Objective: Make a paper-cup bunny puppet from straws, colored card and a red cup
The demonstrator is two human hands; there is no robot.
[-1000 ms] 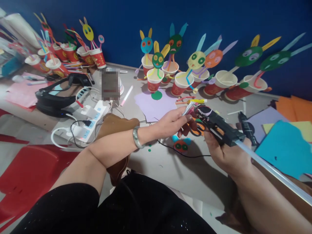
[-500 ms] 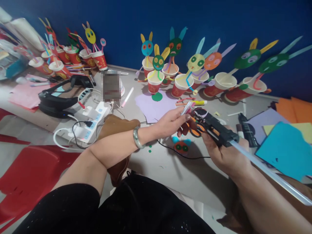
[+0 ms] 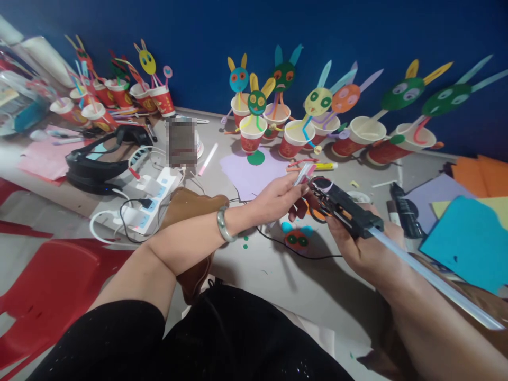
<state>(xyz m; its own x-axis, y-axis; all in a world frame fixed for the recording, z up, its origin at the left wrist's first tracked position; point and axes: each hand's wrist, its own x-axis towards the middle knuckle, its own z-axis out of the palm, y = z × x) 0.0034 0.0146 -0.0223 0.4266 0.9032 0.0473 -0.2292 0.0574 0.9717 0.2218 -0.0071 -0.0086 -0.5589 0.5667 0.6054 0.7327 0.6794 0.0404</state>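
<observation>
Above the grey worktop (image 3: 257, 278), inward of its near edge, the left hand (image 3: 282, 199) pinches a pink-and-white strip (image 3: 305, 174), the right hand (image 3: 367, 251) clenching a black plastic glue gun (image 3: 349, 208).

Both hands curled closed, near each other, right of the view's centre.
The left arm (image 3: 190, 235) comes in from 8 o'clock, bent at the elbow (image 3: 161, 254), its hand (image 3: 280, 200) pointing toward 3 o'clock with fingers drawn in; the right forearm (image 3: 432, 312) reaches from 4 o'clock toward 10, right hand (image 3: 367, 248) wrapped in a grip.
</observation>
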